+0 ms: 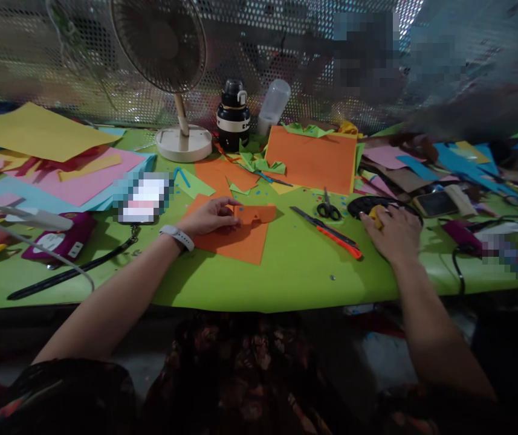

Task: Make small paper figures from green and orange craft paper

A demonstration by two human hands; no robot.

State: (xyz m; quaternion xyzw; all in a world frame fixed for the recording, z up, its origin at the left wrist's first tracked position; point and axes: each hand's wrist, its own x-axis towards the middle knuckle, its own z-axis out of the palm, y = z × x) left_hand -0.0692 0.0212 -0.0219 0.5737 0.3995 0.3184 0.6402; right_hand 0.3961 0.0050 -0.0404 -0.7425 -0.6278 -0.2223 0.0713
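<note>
My left hand, with a white band at the wrist, is closed on a curved, cut piece of orange paper. Beneath it lies a flat orange sheet. Over on the right, my right hand reaches over a black dish-like object, its fingers around a small yellow thing whose kind I cannot make out. Between my hands rest an orange-and-black box cutter and small black-handled scissors.
A phone with a lit screen and a black strap lies left of my left hand. Behind stand a white fan, a black bottle and a clear bottle. Coloured paper and scraps cover both sides of the green table.
</note>
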